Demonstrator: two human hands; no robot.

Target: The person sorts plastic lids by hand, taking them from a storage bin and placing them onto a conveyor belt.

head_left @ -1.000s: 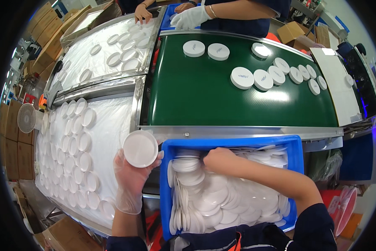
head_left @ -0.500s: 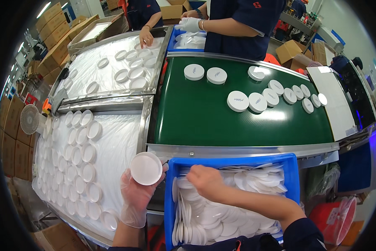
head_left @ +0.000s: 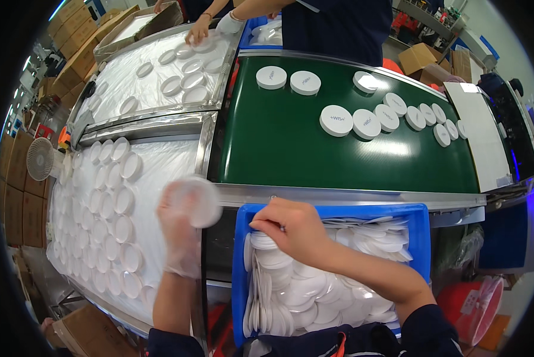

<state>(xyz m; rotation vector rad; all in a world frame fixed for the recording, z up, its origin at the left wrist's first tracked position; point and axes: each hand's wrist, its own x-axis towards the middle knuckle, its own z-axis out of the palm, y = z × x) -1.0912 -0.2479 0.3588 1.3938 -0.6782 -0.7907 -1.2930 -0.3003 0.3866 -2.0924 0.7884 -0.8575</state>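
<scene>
My left hand (head_left: 181, 229), in a thin clear glove and smeared by motion, holds up a shallow round white lid (head_left: 199, 202) between the left tray and the blue bin. My right hand (head_left: 294, 229) is bare, its fingers pinched together above the near-left part of the bin. Whatever sits in that pinch, if anything, is hidden. Below it, the blue bin (head_left: 241, 309) is filled with many thin white discs (head_left: 320, 291), some stacked on edge along its left wall. To the left, rows of round white lids (head_left: 123, 229) rest on a plastic-lined tray (head_left: 166, 163).
Ahead runs a green conveyor belt (head_left: 267, 154) carrying several printed white round lids (head_left: 336, 121) towards a machine at the right. Two co-workers stand beyond it, one hand (head_left: 200, 30) over the far tray. A red bucket (head_left: 469, 309) stands at the lower right; a small fan (head_left: 40, 159) is at the left.
My left hand has lifted the lid up and to the left. My right hand has shifted slightly up over the bin. A co-worker's gloved hand has moved left towards the far tray.
</scene>
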